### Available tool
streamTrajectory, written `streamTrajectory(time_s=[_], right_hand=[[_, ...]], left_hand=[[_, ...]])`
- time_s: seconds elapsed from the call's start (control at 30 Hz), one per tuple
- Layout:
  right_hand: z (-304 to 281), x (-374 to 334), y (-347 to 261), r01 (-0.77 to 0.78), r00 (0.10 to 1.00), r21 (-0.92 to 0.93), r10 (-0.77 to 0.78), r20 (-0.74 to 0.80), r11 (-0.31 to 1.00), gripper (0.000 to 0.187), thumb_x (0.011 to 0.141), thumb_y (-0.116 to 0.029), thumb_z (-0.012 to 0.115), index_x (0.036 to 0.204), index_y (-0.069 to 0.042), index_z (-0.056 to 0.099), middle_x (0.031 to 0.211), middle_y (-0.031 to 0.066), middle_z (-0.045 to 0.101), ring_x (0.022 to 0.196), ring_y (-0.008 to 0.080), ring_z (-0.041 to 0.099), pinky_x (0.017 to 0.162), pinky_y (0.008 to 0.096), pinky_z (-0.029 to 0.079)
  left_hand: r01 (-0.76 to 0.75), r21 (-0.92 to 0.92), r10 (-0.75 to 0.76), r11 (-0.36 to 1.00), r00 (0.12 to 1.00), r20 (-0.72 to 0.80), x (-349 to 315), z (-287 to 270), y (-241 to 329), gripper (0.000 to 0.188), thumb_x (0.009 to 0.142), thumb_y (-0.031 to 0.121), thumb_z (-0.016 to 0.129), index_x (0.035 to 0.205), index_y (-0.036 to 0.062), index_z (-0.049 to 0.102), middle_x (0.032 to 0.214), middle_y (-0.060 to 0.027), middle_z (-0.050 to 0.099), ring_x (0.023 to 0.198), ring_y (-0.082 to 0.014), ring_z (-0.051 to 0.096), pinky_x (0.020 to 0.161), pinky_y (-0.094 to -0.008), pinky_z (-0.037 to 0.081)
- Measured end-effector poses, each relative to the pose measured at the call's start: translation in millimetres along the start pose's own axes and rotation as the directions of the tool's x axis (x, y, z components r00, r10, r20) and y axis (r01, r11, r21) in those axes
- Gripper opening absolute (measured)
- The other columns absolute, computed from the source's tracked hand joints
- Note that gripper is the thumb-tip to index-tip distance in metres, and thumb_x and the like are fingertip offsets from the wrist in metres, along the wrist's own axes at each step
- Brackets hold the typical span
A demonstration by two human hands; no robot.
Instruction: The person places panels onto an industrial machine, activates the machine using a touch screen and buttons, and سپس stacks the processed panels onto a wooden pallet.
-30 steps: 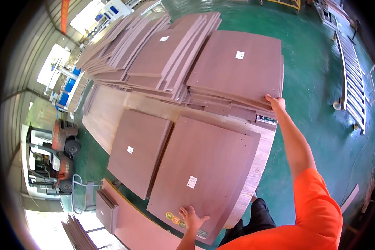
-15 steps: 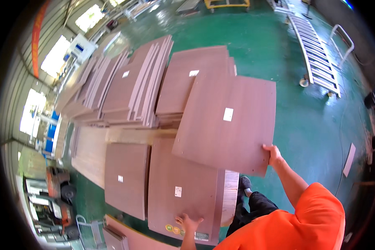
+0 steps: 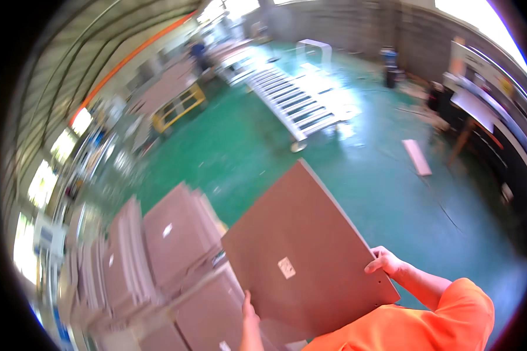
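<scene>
A flat brown board with a white label hangs tilted in front of me, lifted off the stacks. My right hand grips its right edge, thumb on the near face and fingers around the edge. At the lower left edge is my left hand, thumb up along the board and its other fingers hidden. Beneath and left of it lies another brown board on a stack, partly covered by the held one.
Stacks of brown boards stand at the lower left. Ahead are a wheeled roller conveyor and a yellow-framed cart on the green floor. A pinkish strip lies at right, near a cluttered workbench.
My left hand has left the lower stack and come to the held board's left edge. The board has turned and moved away from the stacks, and my view has swung right.
</scene>
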State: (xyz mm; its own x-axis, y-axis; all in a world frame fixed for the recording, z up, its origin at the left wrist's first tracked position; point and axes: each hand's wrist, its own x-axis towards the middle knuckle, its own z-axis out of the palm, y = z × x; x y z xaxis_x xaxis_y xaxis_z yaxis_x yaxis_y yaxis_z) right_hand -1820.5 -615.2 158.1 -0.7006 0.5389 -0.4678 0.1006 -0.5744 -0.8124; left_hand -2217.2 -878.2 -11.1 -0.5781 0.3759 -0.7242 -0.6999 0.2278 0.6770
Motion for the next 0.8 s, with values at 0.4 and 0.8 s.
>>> streamTrajectory(time_s=[0.4,0.8], right_hand=[[-314,-253,34,0.210,0.780,-0.054,-0.201,-0.593,0.976,0.035,0.084,-0.024,0.069,0.111,-0.003,0.061,0.094,0.0009,0.064,0.080,0.0111,0.056,0.066,0.0292,0.047],[-572,-348,45,0.376,0.245,0.083,-0.013,-0.970,0.923,0.046,0.089,-0.037,0.063,0.111,0.003,0.063,0.103,0.0107,0.067,0.093,0.0171,0.062,0.078,0.0330,0.050]], left_hand=[[-0.270,0.261,0.141,0.927,0.895,0.424,-125,448,-94,0.063,0.094,0.045,0.056,0.132,-0.0036,0.051,0.132,-0.0155,0.056,0.116,-0.0326,0.054,0.103,-0.0451,0.042],[-0.576,0.493,0.166,0.652,0.743,0.649,-152,832,-243,0.066,0.078,0.050,0.076,0.105,-0.0085,0.063,0.099,-0.0111,0.067,0.082,-0.0184,0.062,0.075,-0.0312,0.057]])
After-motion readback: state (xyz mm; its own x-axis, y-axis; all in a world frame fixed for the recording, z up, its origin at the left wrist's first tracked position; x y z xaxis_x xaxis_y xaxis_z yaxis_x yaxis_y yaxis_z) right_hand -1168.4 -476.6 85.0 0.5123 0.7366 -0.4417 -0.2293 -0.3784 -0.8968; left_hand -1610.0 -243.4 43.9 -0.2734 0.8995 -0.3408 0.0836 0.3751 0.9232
